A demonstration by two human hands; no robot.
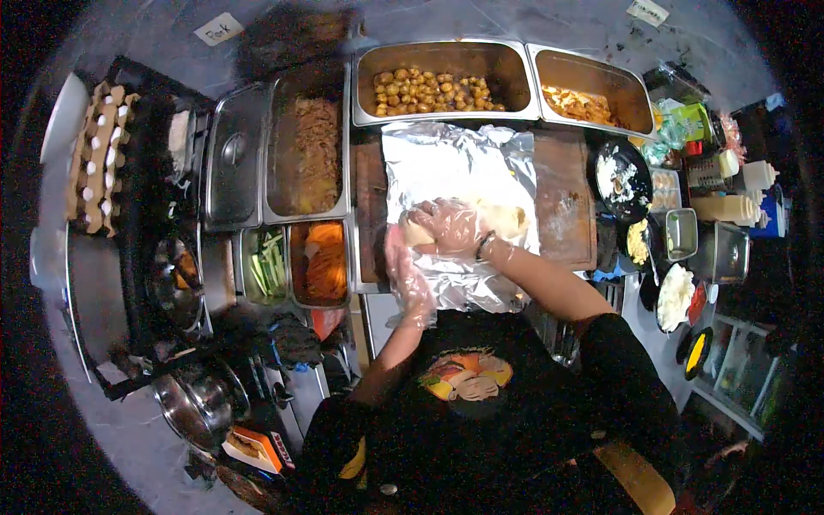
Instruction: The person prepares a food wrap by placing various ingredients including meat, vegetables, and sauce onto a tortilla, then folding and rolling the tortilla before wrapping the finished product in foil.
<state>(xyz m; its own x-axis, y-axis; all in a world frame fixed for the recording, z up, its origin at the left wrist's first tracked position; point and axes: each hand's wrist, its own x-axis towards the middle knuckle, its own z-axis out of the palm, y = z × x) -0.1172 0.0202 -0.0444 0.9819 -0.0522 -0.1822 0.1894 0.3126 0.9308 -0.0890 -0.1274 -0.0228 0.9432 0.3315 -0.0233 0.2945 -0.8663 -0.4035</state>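
A sheet of aluminium foil (459, 159) lies on a brown cutting board (566, 219). On the foil is a pale, soft flatbread wrap (506, 221), partly covered by my hands. Both hands wear clear plastic gloves. My right hand (453, 226) reaches across the wrap, its fingers curled over and pressing on the wrap's left part. At the wrap's left end, my left hand (407, 268) stands on edge along the foil, fingers stretched out. Any filling inside the wrap is hidden.
Behind the board stand metal pans of small round potatoes (433, 93) and saucy orange pieces (579, 105). Left are shredded meat (316, 159), cucumber sticks (266, 266), shredded carrot (323, 257) and an egg tray (105, 163). Right are a black pan (622, 180) and squeeze bottles (721, 209).
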